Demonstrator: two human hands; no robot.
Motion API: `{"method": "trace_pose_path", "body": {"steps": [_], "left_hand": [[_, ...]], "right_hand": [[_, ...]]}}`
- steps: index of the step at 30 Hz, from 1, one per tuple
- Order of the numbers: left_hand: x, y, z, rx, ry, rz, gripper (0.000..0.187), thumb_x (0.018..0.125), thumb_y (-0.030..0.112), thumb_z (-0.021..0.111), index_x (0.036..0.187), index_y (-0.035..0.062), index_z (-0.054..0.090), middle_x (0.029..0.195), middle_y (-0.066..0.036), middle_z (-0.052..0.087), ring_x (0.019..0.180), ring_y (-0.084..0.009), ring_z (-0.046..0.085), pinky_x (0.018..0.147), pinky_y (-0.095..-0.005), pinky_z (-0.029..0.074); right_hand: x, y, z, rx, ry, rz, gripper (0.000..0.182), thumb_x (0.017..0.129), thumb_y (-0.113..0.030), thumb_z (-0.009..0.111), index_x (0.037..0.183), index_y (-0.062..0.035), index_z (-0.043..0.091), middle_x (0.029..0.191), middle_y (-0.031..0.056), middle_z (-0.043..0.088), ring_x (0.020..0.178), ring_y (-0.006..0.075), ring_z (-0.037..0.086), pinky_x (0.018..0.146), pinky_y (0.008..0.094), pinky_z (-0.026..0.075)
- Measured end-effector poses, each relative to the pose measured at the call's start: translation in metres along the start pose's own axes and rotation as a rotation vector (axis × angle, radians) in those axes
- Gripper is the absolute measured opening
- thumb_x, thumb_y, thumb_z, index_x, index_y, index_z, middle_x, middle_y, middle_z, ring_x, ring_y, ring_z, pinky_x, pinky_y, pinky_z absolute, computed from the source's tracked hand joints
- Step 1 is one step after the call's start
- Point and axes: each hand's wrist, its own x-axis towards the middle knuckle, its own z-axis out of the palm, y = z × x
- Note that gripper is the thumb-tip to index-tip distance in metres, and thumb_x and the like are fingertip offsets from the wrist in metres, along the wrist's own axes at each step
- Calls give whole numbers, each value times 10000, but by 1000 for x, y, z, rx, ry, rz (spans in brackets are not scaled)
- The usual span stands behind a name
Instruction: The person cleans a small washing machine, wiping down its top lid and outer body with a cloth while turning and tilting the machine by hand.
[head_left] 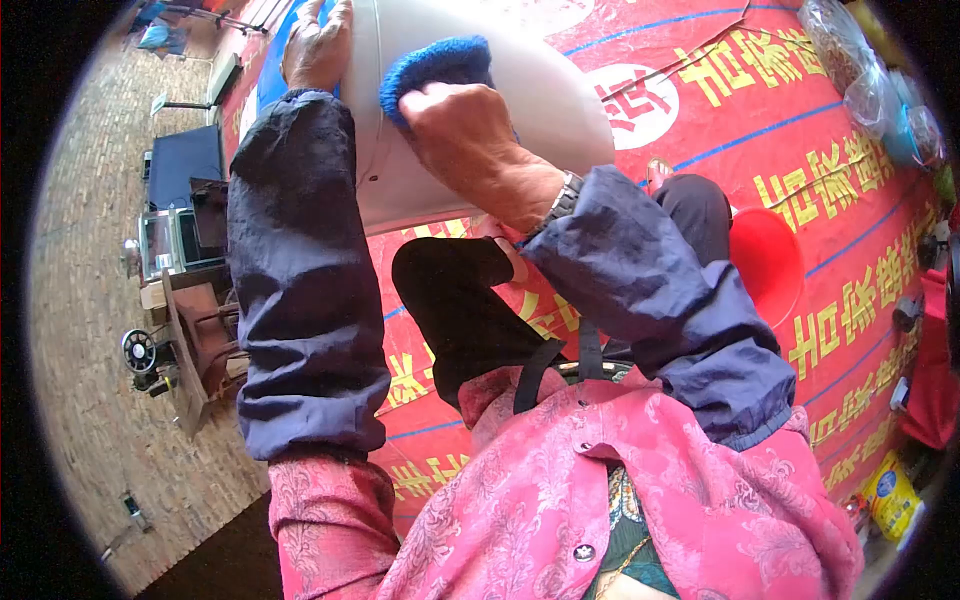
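A large white object with a smooth curved shell [545, 110] is in front of me, its upper part cut off by the frame. A seam runs down it, with a small dark spot near the bottom. My right hand [475, 140], with a watch on its wrist, is closed on a blue fuzzy cloth [435, 65] and presses it against the shell. At the shell's left side, my left hand [318, 50] grips the edge beside a blue area [272, 75]; its fingertips are partly hidden.
A red sheet with yellow characters [855, 310] covers the ground. By my right knee is a red bowl-like thing [768, 265]. On the left, a sewing machine [150, 355] stands near a brick-patterned surface [90, 250]. Plastic bags [860, 75] hang or lie at upper right.
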Motion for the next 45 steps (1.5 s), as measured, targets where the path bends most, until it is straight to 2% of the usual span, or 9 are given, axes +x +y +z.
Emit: {"method": "trace_pose_path", "body": {"steps": [2,4,9,16,22,28,32,36,45], "left_hand": [[29,-54,12,8,45,238,555,891,464,526,1301,90,515,1155,-220,623,1114,-312,582,940,-360,421],[-6,-7,-1,38,-2,120,554,890,468,523,1302,98,516,1167,-215,618,1120,-319,576,942,-360,421],[27,-54,12,-29,46,220,563,881,474,526,1307,106,515,1196,-208,605,1130,-323,568,946,-362,420],[27,-38,22,-27,11,197,607,853,501,544,1311,104,512,1186,-201,613,1124,-309,574,949,-369,414],[22,-28,24,-37,-1,209,589,857,483,546,1304,101,519,1182,-210,611,1117,-302,575,947,-364,416],[28,-45,15,5,56,270,565,874,449,567,1278,55,539,1162,-187,616,1092,-267,571,935,-343,420],[28,-56,9,-42,21,230,594,841,508,569,1288,117,538,1190,-203,610,1140,-346,556,958,-394,406],[36,-70,10,-75,18,230,622,823,510,608,1278,91,542,1144,-178,632,1078,-288,592,920,-366,434],[7,-58,-6,-391,-132,69,755,724,407,788,1288,-2,496,1084,-131,642,926,-167,626,786,-284,501]], "right_hand": [[-18,6,0,2,-52,-5,62,730,-84,575,670,-77,585,684,127,621,615,267,646,556,372,532],[-52,20,9,33,-97,10,74,692,-44,598,719,-70,534,635,112,563,602,303,625,522,400,507],[-130,48,24,36,-363,182,137,753,-153,659,753,-42,580,675,137,597,602,337,619,542,409,506],[-27,11,-27,171,70,98,279,825,-281,676,724,-45,567,648,140,567,577,343,585,491,420,447],[-52,31,-4,71,-62,133,219,804,-242,680,769,-61,561,672,128,578,620,322,605,508,422,459],[-100,64,-5,76,-228,483,251,821,-290,655,786,-46,609,731,166,611,645,359,610,562,448,480],[-64,32,-5,222,-21,279,241,826,-286,656,786,-53,611,711,153,604,637,340,610,550,437,476],[-24,-5,4,215,33,86,69,745,-122,605,720,-66,574,700,131,608,646,295,643,564,396,520],[-93,40,45,103,-60,335,255,818,-298,653,732,-74,566,695,124,591,641,327,611,559,446,483]]}}
